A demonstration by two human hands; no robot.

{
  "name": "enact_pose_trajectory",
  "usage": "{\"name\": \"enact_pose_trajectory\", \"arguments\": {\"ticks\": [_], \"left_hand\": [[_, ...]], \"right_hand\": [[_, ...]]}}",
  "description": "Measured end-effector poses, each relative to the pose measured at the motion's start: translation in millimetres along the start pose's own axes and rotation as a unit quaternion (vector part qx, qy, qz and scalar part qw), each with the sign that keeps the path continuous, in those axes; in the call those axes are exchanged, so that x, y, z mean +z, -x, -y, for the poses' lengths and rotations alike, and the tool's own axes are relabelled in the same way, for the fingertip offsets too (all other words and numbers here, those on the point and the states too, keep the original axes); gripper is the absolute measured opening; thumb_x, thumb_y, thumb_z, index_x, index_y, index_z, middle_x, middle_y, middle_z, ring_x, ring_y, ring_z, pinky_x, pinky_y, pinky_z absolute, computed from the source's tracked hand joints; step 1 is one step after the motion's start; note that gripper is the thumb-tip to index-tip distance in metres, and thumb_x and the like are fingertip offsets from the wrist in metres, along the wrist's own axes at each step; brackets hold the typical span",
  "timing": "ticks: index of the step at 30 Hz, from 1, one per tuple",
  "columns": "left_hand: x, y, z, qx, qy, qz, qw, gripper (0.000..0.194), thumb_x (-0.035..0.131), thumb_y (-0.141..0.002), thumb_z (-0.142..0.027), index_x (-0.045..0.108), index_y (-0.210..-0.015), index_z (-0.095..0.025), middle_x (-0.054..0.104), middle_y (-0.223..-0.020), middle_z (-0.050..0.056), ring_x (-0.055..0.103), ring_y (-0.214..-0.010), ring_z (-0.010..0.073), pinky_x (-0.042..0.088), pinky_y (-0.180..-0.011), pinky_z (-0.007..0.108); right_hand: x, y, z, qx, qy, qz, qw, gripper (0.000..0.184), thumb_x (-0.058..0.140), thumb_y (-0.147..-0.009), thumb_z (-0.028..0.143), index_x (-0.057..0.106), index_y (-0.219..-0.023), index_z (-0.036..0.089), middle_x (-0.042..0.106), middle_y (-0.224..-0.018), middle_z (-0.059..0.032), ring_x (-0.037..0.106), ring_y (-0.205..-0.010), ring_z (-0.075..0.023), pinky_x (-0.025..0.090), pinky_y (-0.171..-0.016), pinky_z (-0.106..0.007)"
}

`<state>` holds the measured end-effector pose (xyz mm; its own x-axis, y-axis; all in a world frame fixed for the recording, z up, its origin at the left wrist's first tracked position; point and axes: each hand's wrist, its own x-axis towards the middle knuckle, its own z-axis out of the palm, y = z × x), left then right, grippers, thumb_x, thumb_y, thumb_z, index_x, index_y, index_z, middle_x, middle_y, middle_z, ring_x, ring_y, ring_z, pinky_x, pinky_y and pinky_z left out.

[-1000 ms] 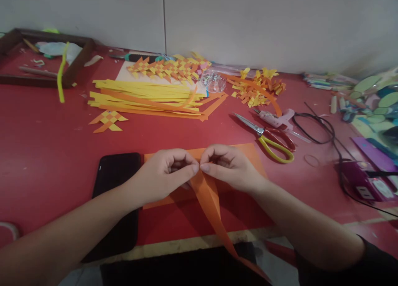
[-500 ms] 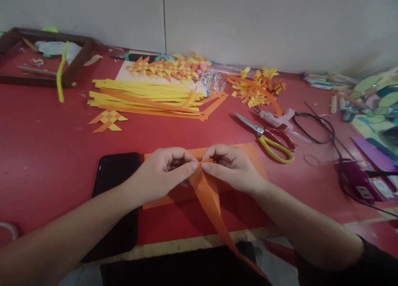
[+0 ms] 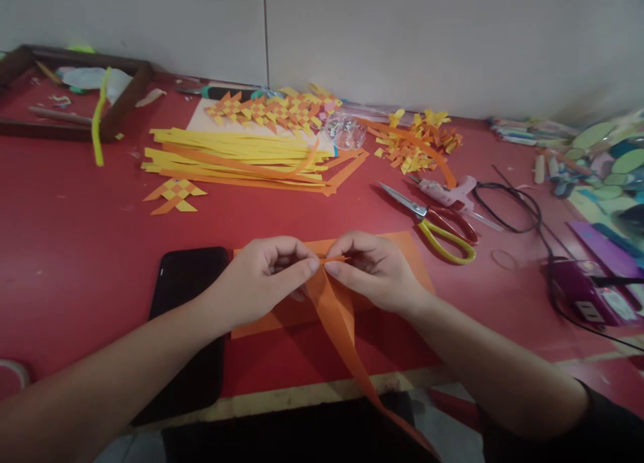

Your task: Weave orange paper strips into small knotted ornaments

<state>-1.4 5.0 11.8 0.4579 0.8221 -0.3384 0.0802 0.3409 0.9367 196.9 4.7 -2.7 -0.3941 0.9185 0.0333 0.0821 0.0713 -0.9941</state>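
Observation:
Between thumb and fingers, my left hand (image 3: 274, 272) pinches the upper end of an orange paper strip (image 3: 342, 332). Close beside it, my right hand (image 3: 375, 272) pinches the same end from the other side. The strip looks folded or doubled at the top, and its long tail hangs over the table's front edge; the fold itself is partly covered by my fingers. Beneath both hands lies an orange paper sheet (image 3: 402, 248) on the red table (image 3: 90, 248). A black phone (image 3: 194, 275) rests to the left, partly under my left forearm.
Scissors (image 3: 427, 221) and a pink glue gun (image 3: 447, 191) lie at the right. Yellow and orange strips (image 3: 236, 158) are piled behind, with a woven paper fish (image 3: 176, 196) nearby. Further back are more woven fish (image 3: 274, 111) and paper scraps (image 3: 417, 141). A brown frame (image 3: 55, 131) sits far left.
Both hands keep their pinch on the orange strip and have barely shifted. The strip's folded top end is turned slightly, and its tail has moved a little.

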Motion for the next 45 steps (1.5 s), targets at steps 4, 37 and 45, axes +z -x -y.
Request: {"name": "enact_pose_trajectory", "arguments": {"ticks": [4, 37, 45], "left_hand": [[0.4, -0.7, 0.8, -0.001, 0.002, -0.001, 1.0, 0.018, 0.065, -0.087, -0.032, 0.065, -0.079, -0.016, 0.062, -0.066, -0.005, 0.066, -0.06, 0.0078, 0.053, -0.058, 0.015], [-0.6, 0.8, -0.7, 0.009, 0.063, -0.023, 0.998, 0.021, 0.067, -0.086, -0.035, 0.065, -0.076, -0.016, 0.063, -0.067, -0.004, 0.063, -0.062, 0.0094, 0.056, -0.064, 0.02], [-2.3, -1.7, 2.4, -0.037, 0.127, -0.003, 0.991, 0.022, 0.076, -0.079, -0.034, 0.065, -0.072, -0.015, 0.069, -0.066, -0.002, 0.067, -0.061, 0.0101, 0.059, -0.066, 0.022]], "right_hand": [[0.6, -0.6, 0.6, -0.011, 0.02, -0.008, 1.0, 0.015, 0.069, -0.082, 0.028, 0.059, -0.077, 0.017, 0.058, -0.066, 0.0012, 0.051, -0.055, -0.0094, 0.042, -0.052, -0.022], [0.1, 1.3, -0.5, 0.039, -0.036, -0.002, 0.999, 0.026, 0.07, -0.082, 0.036, 0.054, -0.071, 0.019, 0.051, -0.064, 0.0021, 0.048, -0.057, -0.0107, 0.042, -0.053, -0.024], [0.0, 1.7, -3.2, 0.051, -0.062, -0.029, 0.996, 0.031, 0.072, -0.08, 0.043, 0.053, -0.071, 0.02, 0.049, -0.065, 0.003, 0.046, -0.057, -0.0105, 0.041, -0.052, -0.024]]}}
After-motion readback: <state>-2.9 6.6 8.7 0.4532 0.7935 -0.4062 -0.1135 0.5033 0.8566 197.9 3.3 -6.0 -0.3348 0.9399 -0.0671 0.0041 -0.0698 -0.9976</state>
